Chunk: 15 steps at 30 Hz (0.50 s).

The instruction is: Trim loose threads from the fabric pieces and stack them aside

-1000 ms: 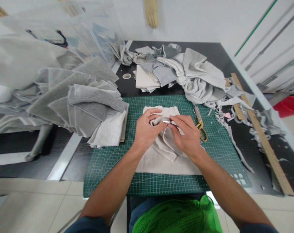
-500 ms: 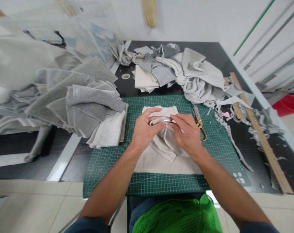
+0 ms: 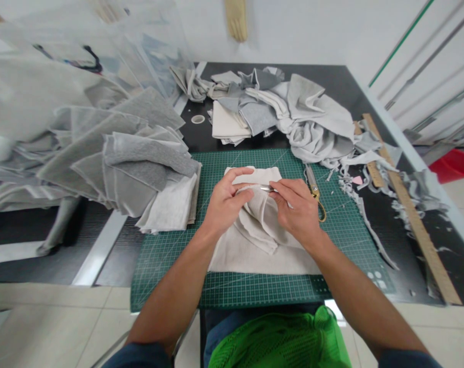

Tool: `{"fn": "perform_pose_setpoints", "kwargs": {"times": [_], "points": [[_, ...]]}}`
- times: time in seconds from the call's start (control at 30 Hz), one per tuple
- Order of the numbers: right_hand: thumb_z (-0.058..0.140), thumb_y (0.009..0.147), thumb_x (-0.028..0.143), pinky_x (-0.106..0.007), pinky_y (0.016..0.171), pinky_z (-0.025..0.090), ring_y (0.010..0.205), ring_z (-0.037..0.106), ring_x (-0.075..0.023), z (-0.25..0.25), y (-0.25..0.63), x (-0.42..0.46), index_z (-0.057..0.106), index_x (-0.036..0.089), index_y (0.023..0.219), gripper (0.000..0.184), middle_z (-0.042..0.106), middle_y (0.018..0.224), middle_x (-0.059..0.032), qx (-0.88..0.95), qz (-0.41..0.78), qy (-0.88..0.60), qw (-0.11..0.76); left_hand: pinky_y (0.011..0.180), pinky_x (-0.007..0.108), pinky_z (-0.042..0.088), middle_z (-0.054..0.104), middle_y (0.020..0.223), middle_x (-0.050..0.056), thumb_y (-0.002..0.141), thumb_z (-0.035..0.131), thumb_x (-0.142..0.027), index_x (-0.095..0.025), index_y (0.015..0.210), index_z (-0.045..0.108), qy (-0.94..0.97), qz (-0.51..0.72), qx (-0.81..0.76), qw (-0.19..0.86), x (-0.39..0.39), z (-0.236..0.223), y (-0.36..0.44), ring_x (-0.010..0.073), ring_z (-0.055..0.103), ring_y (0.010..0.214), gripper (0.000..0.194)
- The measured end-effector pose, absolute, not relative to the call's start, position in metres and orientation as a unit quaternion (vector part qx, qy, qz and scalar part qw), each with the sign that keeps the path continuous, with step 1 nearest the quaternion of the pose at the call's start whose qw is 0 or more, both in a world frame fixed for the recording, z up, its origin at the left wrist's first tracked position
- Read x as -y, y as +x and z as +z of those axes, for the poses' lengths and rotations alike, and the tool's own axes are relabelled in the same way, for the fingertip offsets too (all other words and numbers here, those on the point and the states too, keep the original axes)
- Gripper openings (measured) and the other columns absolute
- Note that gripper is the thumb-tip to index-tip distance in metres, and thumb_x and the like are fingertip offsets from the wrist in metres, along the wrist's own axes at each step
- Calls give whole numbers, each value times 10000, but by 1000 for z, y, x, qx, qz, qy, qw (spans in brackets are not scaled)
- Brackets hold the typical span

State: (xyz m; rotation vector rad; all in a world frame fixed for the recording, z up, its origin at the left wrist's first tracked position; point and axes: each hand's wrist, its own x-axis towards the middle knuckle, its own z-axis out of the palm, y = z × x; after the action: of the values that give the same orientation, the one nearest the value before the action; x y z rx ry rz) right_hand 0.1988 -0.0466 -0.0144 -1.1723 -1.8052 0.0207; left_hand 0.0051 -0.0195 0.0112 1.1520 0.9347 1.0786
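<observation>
A cream fabric piece lies bunched on the green cutting mat. My left hand pinches a raised fold of this fabric, fingers curled round it. My right hand is closed on a small silver metal tool, thin like tweezers or a clip, whose tip meets the fold between both hands. Gold-handled scissors lie on the mat just right of my right hand.
A stack of grey fabric pieces overhangs the mat's left side. More grey and cream cloth is heaped at the back. A wooden ruler and fabric scraps lie at right. A tape roll sits behind the mat.
Both hands stayed at the fold with only small finger shifts. The fabric bunched slightly higher between them, and the view drifted a little.
</observation>
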Motion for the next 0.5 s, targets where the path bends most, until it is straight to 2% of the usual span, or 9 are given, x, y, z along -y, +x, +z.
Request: {"fn": "perform_pose_setpoints", "kwargs": {"times": [0.17,0.5], "points": [[612,1004,220,-439,848,543,952,685,-241,-14,200,47,770,266,1150,219,765,1060,-72,740,5,-479,473,574,289,428,625,663,-20,766,752,-246,-285,1197,662,474,472,-399,628,18,10,4,167,578,580,442],[631,988,212,-441,856,541,985,679,-253,-12,203,47,745,242,1198,241,758,1089,-90,760,-10,-462,456,601,278,436,614,661,-29,737,749,-213,-262,1205,645,454,470,-393,647,17,12,5,161,592,601,481]]}}
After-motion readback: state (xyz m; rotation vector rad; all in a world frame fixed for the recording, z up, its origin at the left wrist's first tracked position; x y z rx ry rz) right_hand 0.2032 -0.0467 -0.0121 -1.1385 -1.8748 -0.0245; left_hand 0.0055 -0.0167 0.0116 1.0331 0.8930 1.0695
